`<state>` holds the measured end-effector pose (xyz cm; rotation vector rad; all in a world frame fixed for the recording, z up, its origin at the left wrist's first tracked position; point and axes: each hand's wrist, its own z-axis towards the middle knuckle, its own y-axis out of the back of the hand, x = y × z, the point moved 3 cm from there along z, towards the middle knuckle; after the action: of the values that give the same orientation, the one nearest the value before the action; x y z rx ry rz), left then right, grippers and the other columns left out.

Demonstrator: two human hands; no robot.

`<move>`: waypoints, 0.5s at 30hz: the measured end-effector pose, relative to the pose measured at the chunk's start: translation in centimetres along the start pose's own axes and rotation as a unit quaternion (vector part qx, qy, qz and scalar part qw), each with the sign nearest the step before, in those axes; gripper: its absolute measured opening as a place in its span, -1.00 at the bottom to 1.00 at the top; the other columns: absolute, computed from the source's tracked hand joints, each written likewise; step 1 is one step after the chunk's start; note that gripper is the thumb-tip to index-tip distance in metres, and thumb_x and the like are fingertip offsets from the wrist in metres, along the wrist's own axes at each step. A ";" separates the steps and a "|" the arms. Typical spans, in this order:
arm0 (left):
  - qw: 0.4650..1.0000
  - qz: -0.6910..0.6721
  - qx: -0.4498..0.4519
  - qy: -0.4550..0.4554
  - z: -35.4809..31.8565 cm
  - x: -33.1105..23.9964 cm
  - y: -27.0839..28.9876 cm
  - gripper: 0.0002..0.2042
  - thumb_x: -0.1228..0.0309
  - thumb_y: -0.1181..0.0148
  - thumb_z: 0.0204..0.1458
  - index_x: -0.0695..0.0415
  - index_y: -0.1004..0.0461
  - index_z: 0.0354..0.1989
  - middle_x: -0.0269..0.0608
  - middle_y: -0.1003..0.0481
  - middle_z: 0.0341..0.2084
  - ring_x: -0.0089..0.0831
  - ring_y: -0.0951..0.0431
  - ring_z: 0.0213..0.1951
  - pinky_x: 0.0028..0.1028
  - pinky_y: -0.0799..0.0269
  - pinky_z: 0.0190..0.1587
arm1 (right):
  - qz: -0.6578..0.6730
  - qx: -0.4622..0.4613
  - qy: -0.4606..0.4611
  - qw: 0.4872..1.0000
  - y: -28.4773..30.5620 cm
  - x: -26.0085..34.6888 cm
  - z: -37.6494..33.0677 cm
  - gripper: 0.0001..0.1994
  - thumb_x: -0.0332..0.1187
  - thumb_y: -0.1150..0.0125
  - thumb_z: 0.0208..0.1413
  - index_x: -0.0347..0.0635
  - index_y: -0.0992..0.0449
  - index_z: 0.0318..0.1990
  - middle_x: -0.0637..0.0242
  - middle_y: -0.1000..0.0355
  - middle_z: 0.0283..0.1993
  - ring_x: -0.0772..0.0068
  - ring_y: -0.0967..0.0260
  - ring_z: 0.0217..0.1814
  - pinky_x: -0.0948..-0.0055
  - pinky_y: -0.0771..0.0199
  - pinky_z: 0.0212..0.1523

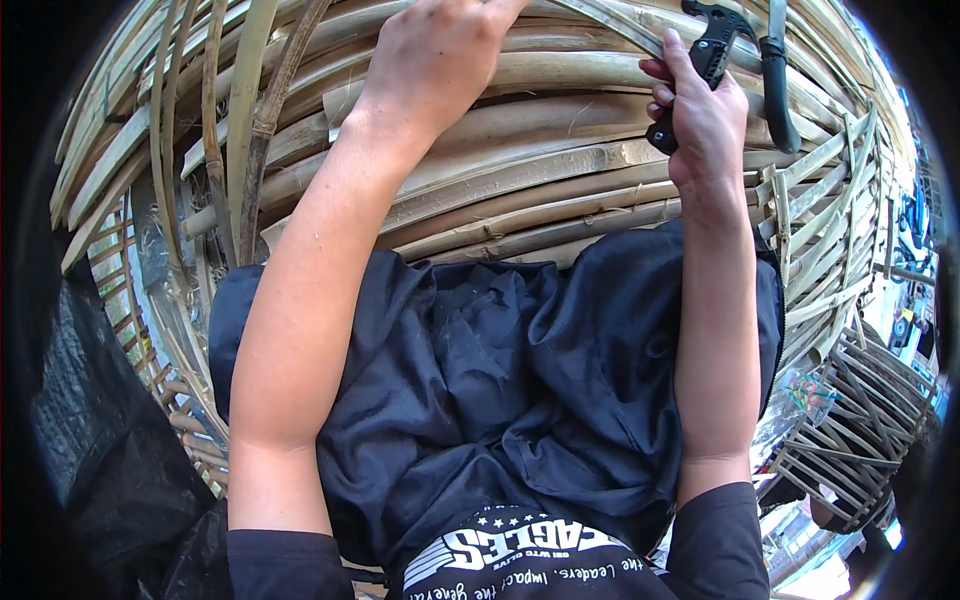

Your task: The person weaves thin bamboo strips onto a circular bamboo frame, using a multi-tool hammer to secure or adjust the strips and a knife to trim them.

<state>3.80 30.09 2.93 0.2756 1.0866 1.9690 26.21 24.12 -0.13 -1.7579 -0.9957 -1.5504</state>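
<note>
My left hand (435,55) reaches up and presses on the bent bamboo strips (540,150) of a large woven frame, fingers curled over a strip near the top edge. My right hand (703,115) grips the black handle of a hammer (735,45), whose dark head sits at the top of the view against the strips. Both forearms rise from the lower edge over my dark shirt (500,380). What lies under my left fingertips is hidden.
More bamboo slats (170,150) curve away at the left. An open-weave bamboo basket (850,430) lies at the lower right. Black sheeting (90,400) covers the ground at the left. Coloured objects show at the far right edge.
</note>
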 end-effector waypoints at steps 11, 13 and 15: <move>1.000 -0.020 -0.003 -0.011 -0.2 0.5 0.2 -0.57 0.69 -0.01 0.13 0.24 -0.51 0.18 0.00 -0.50 0.12 -0.11 -0.64 0.00 -0.24 -0.63 -0.02 | 0.005 0.006 -0.025 1.000 -0.1 1.0 -1.9 -0.77 -0.21 -0.37 0.28 -0.17 -0.51 -0.20 0.25 -0.58 -0.30 0.75 -0.26 -0.54 0.61 -0.33 -0.47; 1.000 -0.006 -0.008 -0.017 -0.4 0.7 -0.1 -0.59 0.68 -0.02 0.13 0.26 -0.51 0.18 0.00 -0.49 0.15 -0.11 -0.64 0.00 -0.25 -0.64 -0.03 | 0.002 0.006 -0.026 1.000 0.0 0.8 -1.9 -0.77 -0.20 -0.37 0.27 -0.14 -0.51 -0.19 0.28 -0.58 -0.30 0.75 -0.26 -0.53 0.61 -0.33 -0.49; 1.000 0.000 -0.012 -0.019 -0.5 0.9 -0.4 -0.60 0.68 -0.02 0.14 0.28 -0.51 0.18 -0.01 -0.48 0.17 -0.11 -0.65 -0.01 -0.26 -0.65 -0.03 | 0.005 0.001 -0.027 1.000 0.1 0.6 -1.9 -0.77 -0.20 -0.38 0.27 -0.14 -0.51 -0.19 0.29 -0.57 -0.30 0.75 -0.26 -0.53 0.62 -0.33 -0.49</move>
<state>3.24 30.59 2.19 0.2993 1.0369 1.9682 25.26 22.64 0.78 -1.8087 -1.0130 -1.5029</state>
